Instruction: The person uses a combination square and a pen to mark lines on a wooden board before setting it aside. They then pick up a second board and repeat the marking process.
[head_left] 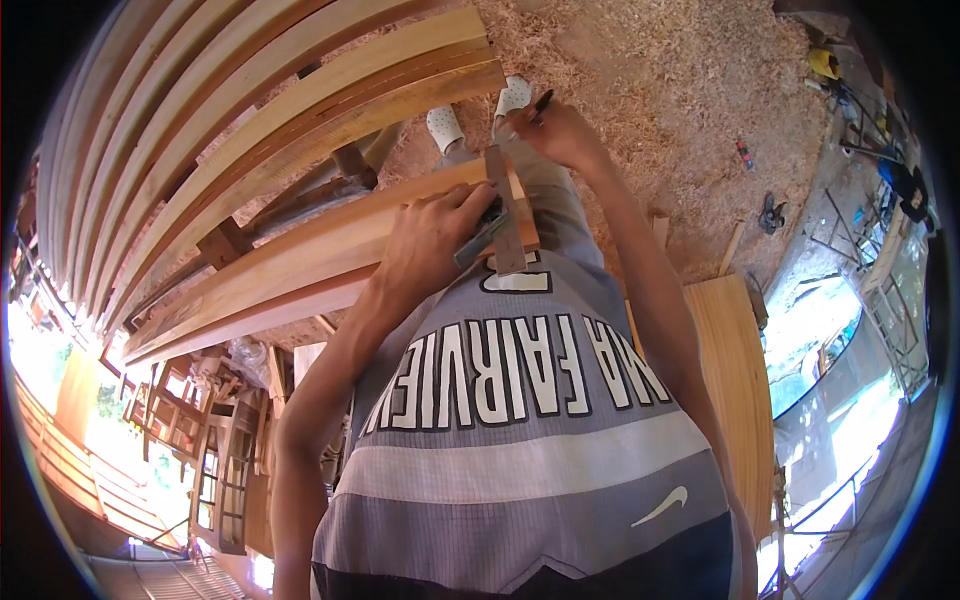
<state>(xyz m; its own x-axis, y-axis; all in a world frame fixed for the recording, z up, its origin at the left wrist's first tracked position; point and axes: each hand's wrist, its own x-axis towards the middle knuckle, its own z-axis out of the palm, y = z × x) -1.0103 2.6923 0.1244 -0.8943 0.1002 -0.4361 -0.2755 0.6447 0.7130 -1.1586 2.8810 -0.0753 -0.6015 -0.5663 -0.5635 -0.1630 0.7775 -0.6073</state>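
A long wooden board (300, 265) runs from the lower left up to my waist. Its near end lies under a metal try square (503, 215). My left hand (430, 240) presses the square's stock flat on the board, fingers wrapped over it. My right hand (555, 130) is at the far edge of the board's end and pinches a dark pencil (540, 103) against the square's blade. My grey printed shirt (520, 420) fills the lower middle of the view.
Several long planks (230, 120) lie stacked side by side beyond the board. Wood shavings (680, 90) cover the floor. My white shoes (480, 115) stand in them. Another board (735, 370) lies to my right; small tools (770, 212) sit on the floor.
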